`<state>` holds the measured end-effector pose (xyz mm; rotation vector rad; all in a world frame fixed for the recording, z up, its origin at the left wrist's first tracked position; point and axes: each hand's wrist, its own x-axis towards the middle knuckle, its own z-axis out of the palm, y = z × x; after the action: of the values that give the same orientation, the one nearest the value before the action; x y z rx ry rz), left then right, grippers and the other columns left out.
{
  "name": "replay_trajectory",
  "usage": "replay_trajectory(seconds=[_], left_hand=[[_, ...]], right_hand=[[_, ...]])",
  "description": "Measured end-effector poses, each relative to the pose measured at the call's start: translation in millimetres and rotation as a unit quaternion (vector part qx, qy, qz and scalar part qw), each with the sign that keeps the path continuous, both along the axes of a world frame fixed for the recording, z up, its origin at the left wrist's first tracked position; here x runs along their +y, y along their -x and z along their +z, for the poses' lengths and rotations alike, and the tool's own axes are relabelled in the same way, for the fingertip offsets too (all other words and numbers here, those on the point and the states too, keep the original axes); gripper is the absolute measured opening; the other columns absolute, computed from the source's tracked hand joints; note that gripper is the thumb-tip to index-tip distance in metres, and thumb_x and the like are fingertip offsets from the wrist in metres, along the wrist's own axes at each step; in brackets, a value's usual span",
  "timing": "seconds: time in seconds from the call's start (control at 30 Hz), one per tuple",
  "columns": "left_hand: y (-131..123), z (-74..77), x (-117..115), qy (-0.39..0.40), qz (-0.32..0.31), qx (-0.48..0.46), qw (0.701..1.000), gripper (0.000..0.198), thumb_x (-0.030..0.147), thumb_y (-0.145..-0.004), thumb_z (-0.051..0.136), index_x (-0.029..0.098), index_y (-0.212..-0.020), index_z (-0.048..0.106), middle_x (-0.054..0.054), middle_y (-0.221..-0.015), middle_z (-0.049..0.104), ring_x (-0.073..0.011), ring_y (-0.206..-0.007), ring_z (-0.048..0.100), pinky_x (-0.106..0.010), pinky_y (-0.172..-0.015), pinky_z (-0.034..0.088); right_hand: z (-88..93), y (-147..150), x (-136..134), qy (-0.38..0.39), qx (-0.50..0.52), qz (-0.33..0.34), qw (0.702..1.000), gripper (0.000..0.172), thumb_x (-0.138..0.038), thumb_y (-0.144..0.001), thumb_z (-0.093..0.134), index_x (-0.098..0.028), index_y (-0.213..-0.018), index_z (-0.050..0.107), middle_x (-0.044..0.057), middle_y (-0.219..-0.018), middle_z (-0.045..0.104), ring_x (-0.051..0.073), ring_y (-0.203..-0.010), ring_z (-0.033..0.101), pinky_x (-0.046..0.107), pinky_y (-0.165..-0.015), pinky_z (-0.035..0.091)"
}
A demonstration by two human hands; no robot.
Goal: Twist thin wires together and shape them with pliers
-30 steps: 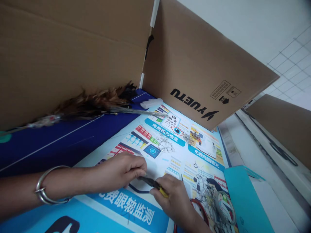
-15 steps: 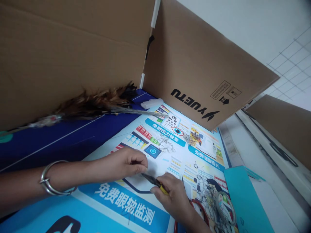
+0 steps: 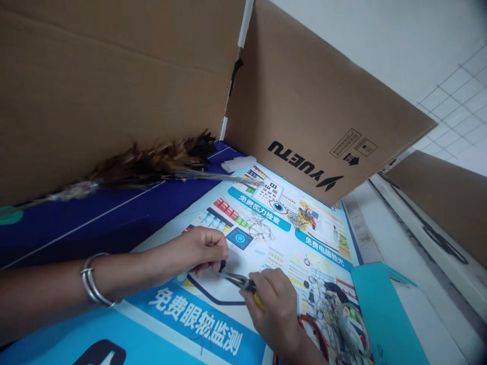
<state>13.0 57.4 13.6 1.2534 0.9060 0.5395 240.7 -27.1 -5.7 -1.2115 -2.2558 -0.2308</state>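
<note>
My right hand [image 3: 272, 304] is closed round needle-nose pliers [image 3: 240, 281] with dark metal jaws and yellow handles. The jaws point left, their tips just below the fingertips of my left hand [image 3: 210, 248]. That left hand is pinched, with a small dark piece showing under the fingers; what it is I cannot make out. Both hands are above a printed poster [image 3: 243, 261]. To the right of my right hand lies a tangle of thin wire pieces [image 3: 331, 309], with a clear round roll [image 3: 353, 327] and red-handled scissors or pliers [image 3: 317, 332], partly hidden.
Tall cardboard panels [image 3: 323, 111] stand at the back and left. A feather duster [image 3: 152, 165] lies along the left panel, beside a bundle of straight wires [image 3: 216, 176]. Looped wires [image 3: 261, 226] rest on the poster. A turquoise box [image 3: 386, 309] sits at the right.
The pliers have turned and their jaws now show side-on, nearer the left fingers. My left hand has shifted slightly up and left, and the dark piece under its fingers has come into view.
</note>
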Motion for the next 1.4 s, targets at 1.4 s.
replay_trajectory(seconds=[1.4], left_hand=[[-8.1, -15.6, -18.9, 0.081, 0.005, -0.048, 0.996, 0.027, 0.040, -0.079, 0.065, 0.018, -0.066, 0.057, 0.006, -0.042, 0.056, -0.0093, -0.037, 0.052, -0.019, -0.042, 0.031]], right_hand=[[11.6, -1.6, -9.1, -0.065, -0.204, 0.002, 0.977, 0.028, -0.012, -0.085, 0.061, -0.010, -0.113, 0.061, 0.010, -0.086, 0.063, 0.024, -0.075, 0.051, 0.038, -0.063, 0.036]])
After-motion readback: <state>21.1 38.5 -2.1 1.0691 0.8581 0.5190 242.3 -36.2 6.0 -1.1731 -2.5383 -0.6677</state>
